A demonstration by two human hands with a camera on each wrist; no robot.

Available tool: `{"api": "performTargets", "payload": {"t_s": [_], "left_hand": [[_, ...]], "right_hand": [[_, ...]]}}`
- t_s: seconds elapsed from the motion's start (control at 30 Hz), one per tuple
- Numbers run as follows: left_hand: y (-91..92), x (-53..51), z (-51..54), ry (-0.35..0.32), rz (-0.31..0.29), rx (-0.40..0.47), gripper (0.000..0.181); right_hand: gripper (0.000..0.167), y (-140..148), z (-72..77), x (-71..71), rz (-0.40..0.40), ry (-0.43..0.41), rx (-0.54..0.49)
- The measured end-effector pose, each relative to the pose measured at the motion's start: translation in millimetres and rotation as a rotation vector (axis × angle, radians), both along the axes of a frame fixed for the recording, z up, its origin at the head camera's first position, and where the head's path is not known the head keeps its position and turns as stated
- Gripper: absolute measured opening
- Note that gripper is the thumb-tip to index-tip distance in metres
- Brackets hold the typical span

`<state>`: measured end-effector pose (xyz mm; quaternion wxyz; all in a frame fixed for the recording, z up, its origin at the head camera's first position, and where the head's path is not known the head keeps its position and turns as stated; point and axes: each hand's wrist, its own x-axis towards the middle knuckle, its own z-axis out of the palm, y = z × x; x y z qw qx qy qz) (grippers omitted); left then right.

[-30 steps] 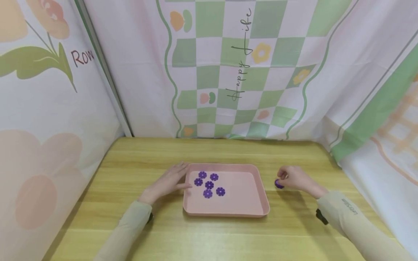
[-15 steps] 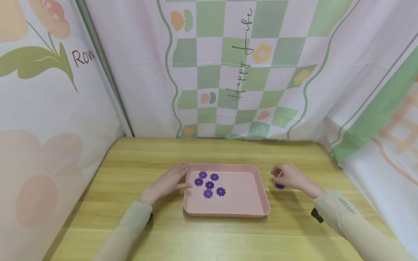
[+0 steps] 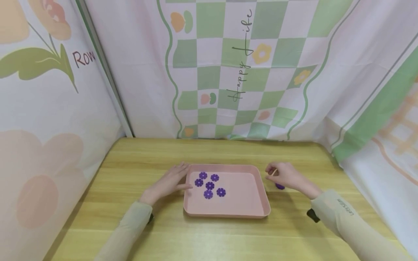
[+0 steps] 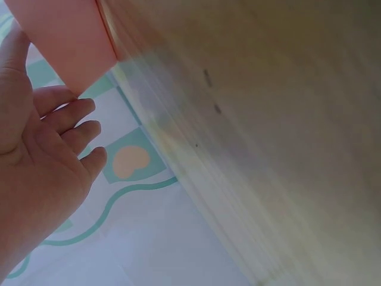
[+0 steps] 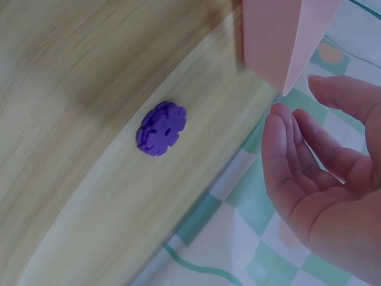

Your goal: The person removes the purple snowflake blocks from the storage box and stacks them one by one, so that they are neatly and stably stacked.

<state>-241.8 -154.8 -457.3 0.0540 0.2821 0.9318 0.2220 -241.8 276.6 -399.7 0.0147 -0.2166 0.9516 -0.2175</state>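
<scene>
A pink tray lies on the table with several purple notched discs spread flat over its left half. Against the tray's left rim rests my left hand, its fingers fairly straight and the thumb over the edge. Just off the tray's right side hovers my right hand, fingers loosely bent; the right wrist view shows nothing between thumb and fingertips. Below that hand, a small stack of purple notched discs stands on the table, apart from the fingers and partly hidden in the head view.
The wooden table extends around the tray. Patterned cloth hangs behind it, with a green-and-white checked panel. More cloth walls close off the left and right sides.
My right hand has left the purple disc stack and moved left toward the tray's right rim. The stack stays on the table. My left hand and the tray keep their places.
</scene>
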Motion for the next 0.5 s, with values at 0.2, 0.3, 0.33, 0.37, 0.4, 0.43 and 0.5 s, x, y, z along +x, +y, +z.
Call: {"api": "performTargets", "payload": {"t_s": [0.2,0.3,0.33,0.37,0.4,0.43,0.5], "left_hand": [[-0.2,-0.7,-0.7,-0.003,0.0,-0.002,0.082],[-0.1,-0.3,0.0,-0.002,-0.004,-0.004,0.083],[0.0,0.0,0.3,-0.002,-0.006,-0.006,0.083],[0.0,0.3,0.7,-0.002,-0.007,-0.007,0.083],[0.1,0.5,1.1,-0.002,-0.008,-0.008,0.083],[0.3,0.5,1.3,-0.004,-0.01,-0.006,0.083],[0.6,0.6,1.8,-0.004,-0.01,-0.005,0.082]], "right_hand": [[0.017,-6,1.8,0.6,0.021,0.007,-0.022],[0.016,-9,2.2,0.7,0.028,0.018,-0.024],[0.016,-10,2.4,0.8,0.031,0.019,-0.026],[0.016,-11,2.6,1.0,0.031,0.019,-0.025],[0.017,-12,2.9,1.0,0.034,0.02,-0.024],[0.017,-13,2.7,1.0,0.033,0.017,-0.023],[0.018,-15,3.0,1.0,0.038,0.013,-0.023]]}}
